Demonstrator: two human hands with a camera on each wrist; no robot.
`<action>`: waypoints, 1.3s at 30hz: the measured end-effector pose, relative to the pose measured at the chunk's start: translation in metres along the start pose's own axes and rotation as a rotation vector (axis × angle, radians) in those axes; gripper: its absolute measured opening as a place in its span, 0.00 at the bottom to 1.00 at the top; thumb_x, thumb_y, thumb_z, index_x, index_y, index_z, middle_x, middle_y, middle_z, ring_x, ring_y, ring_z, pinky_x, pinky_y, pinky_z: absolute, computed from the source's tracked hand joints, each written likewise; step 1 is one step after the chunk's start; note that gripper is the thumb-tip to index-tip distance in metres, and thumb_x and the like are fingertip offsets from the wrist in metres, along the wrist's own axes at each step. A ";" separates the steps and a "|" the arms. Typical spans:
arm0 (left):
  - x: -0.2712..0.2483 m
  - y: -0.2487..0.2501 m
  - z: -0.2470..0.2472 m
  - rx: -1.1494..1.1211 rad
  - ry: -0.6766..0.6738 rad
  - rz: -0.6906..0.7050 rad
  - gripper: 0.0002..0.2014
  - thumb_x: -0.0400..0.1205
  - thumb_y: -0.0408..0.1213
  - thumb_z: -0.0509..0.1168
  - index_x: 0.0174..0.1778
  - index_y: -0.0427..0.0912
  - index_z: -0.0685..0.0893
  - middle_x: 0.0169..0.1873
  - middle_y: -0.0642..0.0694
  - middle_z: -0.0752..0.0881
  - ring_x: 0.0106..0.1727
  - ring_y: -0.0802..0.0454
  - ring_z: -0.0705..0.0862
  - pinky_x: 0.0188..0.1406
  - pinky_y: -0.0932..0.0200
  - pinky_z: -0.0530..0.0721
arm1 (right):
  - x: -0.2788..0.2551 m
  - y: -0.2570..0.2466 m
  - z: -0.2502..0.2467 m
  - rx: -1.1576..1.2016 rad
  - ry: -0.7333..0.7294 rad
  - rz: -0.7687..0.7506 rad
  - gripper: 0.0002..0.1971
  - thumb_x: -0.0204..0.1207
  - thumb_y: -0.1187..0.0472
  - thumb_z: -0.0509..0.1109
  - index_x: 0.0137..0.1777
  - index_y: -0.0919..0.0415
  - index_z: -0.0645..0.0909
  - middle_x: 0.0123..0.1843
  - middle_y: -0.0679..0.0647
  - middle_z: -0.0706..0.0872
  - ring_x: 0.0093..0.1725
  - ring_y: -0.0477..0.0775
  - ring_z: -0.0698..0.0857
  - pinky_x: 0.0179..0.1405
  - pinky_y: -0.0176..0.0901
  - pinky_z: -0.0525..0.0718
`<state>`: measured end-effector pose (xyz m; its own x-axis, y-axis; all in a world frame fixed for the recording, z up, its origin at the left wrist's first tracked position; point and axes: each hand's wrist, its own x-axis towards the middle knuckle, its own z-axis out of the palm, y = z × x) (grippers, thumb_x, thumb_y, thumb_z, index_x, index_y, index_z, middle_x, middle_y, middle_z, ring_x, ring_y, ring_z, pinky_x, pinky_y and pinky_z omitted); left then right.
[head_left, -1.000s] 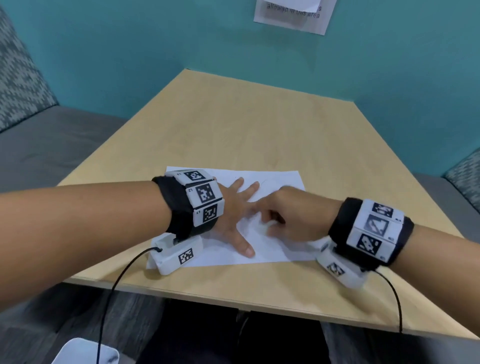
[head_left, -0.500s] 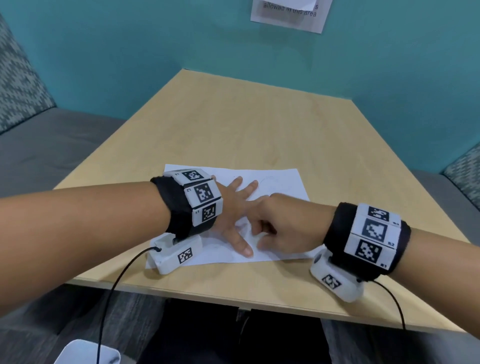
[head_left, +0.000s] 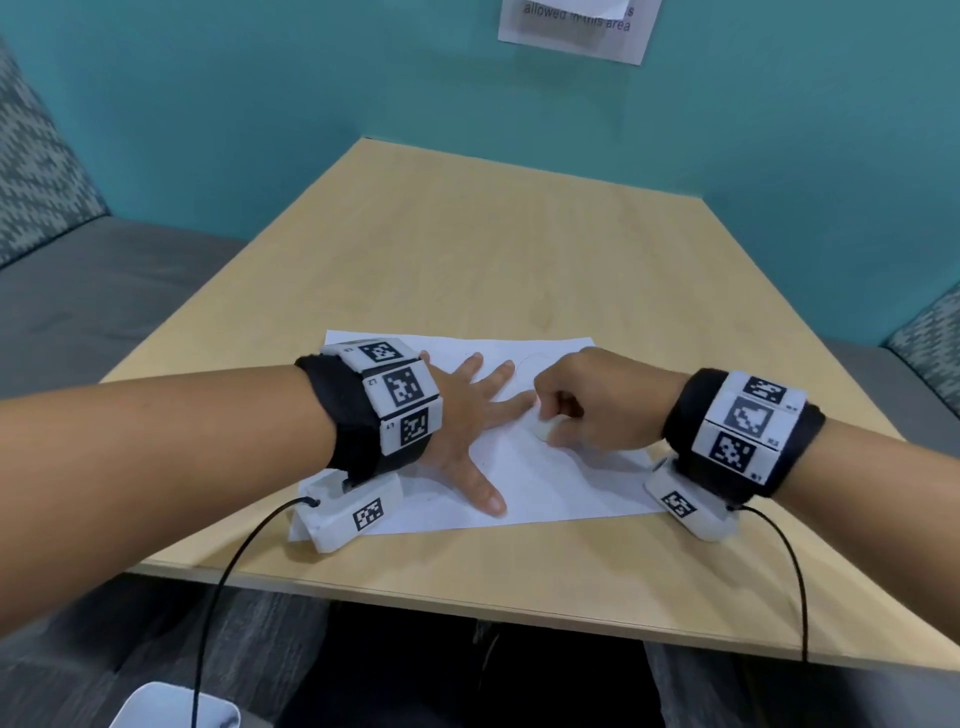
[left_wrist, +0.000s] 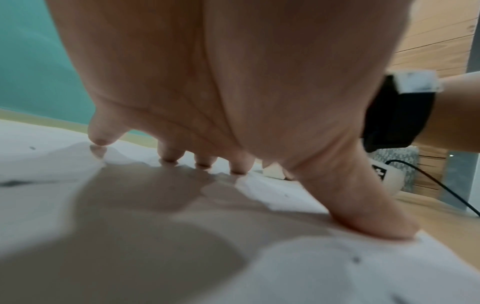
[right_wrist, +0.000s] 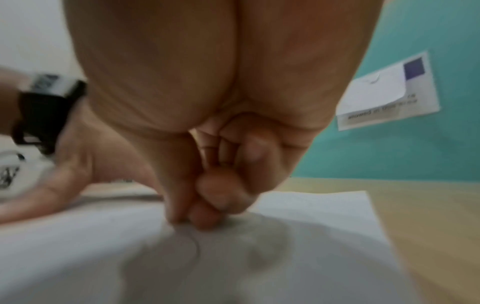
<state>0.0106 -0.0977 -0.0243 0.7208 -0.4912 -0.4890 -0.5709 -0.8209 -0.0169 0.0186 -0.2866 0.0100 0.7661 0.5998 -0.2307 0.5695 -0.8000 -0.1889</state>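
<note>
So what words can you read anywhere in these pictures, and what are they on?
"allowed in this area": on the wall sign; the line above is covered.
"L2": tiny, on the left wristband; its other labels are too small.
Right wristband labels: too blurred.
Paper: faint marks, no words.

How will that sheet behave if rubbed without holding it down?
Probably slides: the sheet looks thin and light on a smooth table. Likely floppy, buckling under the eraser; the left hand pressing flat suggests as much.
</note>
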 end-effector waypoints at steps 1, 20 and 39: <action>0.000 0.000 0.000 -0.001 0.001 0.000 0.62 0.67 0.78 0.66 0.83 0.65 0.28 0.85 0.50 0.28 0.86 0.38 0.32 0.75 0.15 0.47 | -0.002 0.000 0.000 0.020 -0.003 0.002 0.07 0.71 0.61 0.74 0.38 0.50 0.79 0.31 0.41 0.78 0.31 0.42 0.76 0.35 0.34 0.72; -0.002 -0.002 -0.002 -0.004 -0.028 0.004 0.64 0.66 0.78 0.67 0.83 0.63 0.26 0.84 0.51 0.25 0.86 0.40 0.30 0.75 0.16 0.43 | -0.012 -0.004 0.007 0.035 -0.065 -0.023 0.07 0.69 0.58 0.76 0.39 0.53 0.79 0.33 0.46 0.83 0.32 0.44 0.77 0.33 0.35 0.75; -0.003 -0.003 -0.005 -0.030 -0.051 0.025 0.65 0.67 0.75 0.69 0.82 0.64 0.26 0.84 0.51 0.24 0.85 0.41 0.28 0.75 0.17 0.37 | -0.025 -0.018 0.013 0.082 -0.090 -0.044 0.05 0.71 0.59 0.72 0.43 0.58 0.81 0.37 0.51 0.86 0.32 0.45 0.76 0.33 0.35 0.76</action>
<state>0.0123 -0.0949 -0.0179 0.6850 -0.4970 -0.5327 -0.5761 -0.8171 0.0214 -0.0148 -0.2863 0.0063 0.7091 0.6362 -0.3041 0.5729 -0.7712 -0.2774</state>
